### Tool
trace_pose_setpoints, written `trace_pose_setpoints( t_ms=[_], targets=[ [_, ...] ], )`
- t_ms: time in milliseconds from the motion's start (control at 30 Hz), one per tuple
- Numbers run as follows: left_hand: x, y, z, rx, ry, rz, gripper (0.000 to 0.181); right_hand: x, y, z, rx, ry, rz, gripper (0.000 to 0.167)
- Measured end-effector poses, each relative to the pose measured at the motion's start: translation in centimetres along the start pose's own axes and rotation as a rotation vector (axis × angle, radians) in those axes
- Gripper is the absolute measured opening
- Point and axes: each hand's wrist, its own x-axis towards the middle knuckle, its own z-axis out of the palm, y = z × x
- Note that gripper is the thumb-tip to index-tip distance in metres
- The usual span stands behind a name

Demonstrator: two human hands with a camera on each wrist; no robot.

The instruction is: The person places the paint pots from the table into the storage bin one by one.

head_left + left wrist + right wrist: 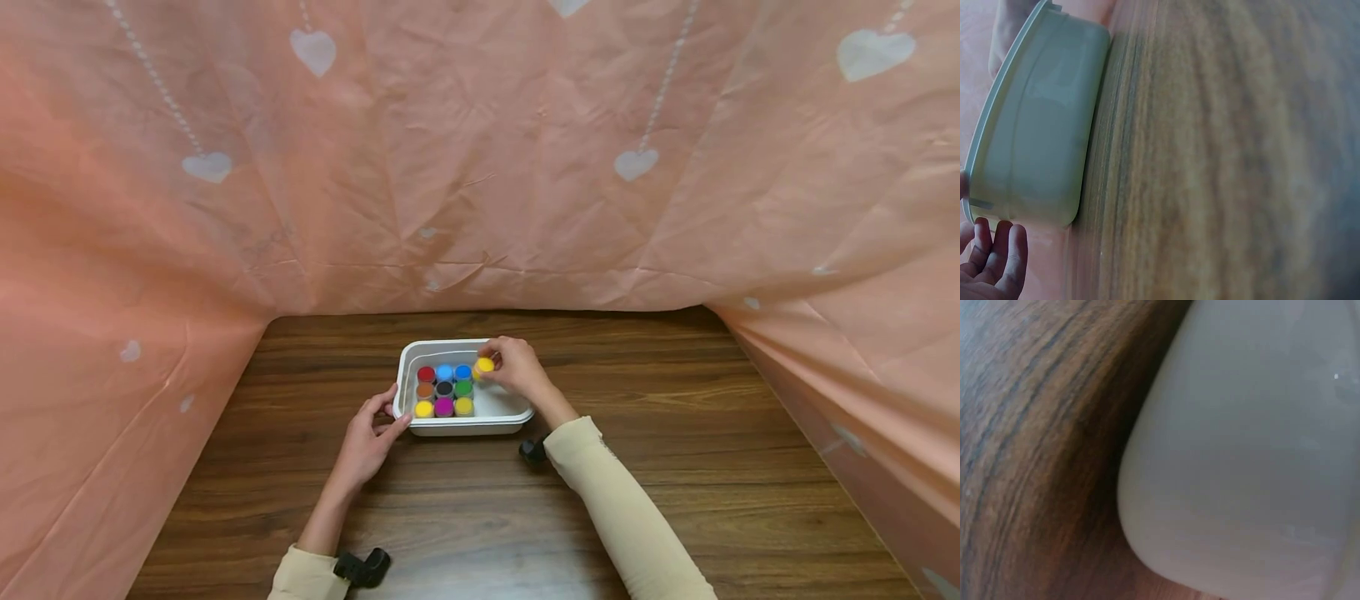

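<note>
A white plastic tub [471,429] holds several small paint pots on its left side, set in rows. Their tops are red [426,374], light blue, blue, orange-brown, black [445,389], green, yellow, purple [444,407] and mustard. My right hand [517,367] pinches a yellow-topped paint pot [484,365] inside the tub's far right part, beside the blue one. At the near left corner, my left hand [367,437] grips the tub's rim, thumb on the front edge. The left wrist view shows its curled fingers [1015,256] against the tub's outer wall. The right wrist view shows only the tub wall [1241,450] and table.
The tub stands on a dark wood-grain table [675,467]. Pink cloth [480,167] with white hearts hangs behind and along both sides. Black wrist-worn devices [363,568] sit at both cuffs.
</note>
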Motion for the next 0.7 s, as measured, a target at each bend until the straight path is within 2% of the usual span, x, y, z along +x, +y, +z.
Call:
trace_pose_setpoints(
  t_ms=[267,500,700],
  targets=[
    [0.0,0.3,0.0,-0.005,-0.006,-0.001,0.061,0.2,-0.2,0.2,-0.084,-0.006,0.019,0.028],
    [-0.2,0.2,0.1,-0.021,-0.002,-0.010,0.061,0.2,-0.2,0.8,-0.136,0.006,0.000,0.025],
    [-0.1,0.0,0.1,-0.008,0.007,-0.012,0.060,0.4,-0.3,1.1,-0.182,-0.018,0.037,0.027]
  ],
)
